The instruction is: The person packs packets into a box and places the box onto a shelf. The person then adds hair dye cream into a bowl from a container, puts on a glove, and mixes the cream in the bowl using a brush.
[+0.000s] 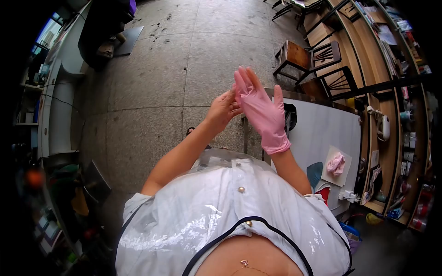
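A pink disposable glove (264, 119) covers my right hand (260, 108), its cuff ending at the wrist. That hand is open, fingers stretched forward and thumb out to the right. My bare left hand (223, 108) is at the glove's left edge near the fingers, its fingertips closed on the glove; part of the grip is hidden behind the gloved hand. Another pink crumpled glove-like piece (336, 164) lies on a white sheet (332, 177) on the table to my right. A clear plastic apron (198, 207) covers my white shirt.
The white table (317, 124) stands close on my right, with a white plug adapter (349, 196) near its edge. Beyond it are wooden chairs (294, 55) and long shelves (375, 60). A grey bench (60, 106) runs along the left, beside the stone-tiled floor (152, 78).
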### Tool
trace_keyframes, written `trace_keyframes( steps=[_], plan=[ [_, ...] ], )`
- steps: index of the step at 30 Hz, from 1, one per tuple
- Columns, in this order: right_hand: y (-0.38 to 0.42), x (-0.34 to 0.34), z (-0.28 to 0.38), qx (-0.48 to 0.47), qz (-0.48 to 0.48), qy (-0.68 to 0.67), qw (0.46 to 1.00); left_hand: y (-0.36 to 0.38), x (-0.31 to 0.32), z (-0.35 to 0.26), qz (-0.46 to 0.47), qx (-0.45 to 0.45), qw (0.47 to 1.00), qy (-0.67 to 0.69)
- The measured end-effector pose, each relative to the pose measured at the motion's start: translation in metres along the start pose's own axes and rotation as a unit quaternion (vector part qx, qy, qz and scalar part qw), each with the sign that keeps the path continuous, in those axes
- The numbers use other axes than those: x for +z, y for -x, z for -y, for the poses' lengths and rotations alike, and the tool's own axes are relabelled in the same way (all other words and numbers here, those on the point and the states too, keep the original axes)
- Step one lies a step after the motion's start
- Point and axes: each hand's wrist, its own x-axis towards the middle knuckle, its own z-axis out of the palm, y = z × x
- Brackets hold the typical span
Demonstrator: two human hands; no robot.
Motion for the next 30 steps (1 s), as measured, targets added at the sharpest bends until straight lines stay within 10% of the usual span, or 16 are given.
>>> trace_keyframes(
  steps=[16, 21, 27, 28, 30],
  plan=[
    [0.002, -0.022, 0.018, -0.021, -0.012, 0.089, 0.996, 0.024, 0.012, 0.004, -0.047, 0.196, 0.96, -0.197],
    [-0.018, -0.055, 0.026, 0.016, -0.033, 0.034, 0.999, 0.063, 0.057, 0.02, 0.108, 0.438, 0.717, -0.532],
    [-0.019, -0.066, 0.023, 0.014, -0.046, 0.177, 0.983, 0.051, 0.044, 0.032, 0.146, 0.445, 0.642, -0.607],
    [-0.02, -0.067, 0.023, -0.004, -0.05, 0.194, 0.98, 0.053, 0.045, 0.034, 0.146, 0.445, 0.641, -0.608],
    [-0.02, -0.069, 0.023, -0.021, -0.055, 0.213, 0.975, 0.058, 0.05, 0.04, 0.098, 0.342, 0.805, -0.475]
  ],
)
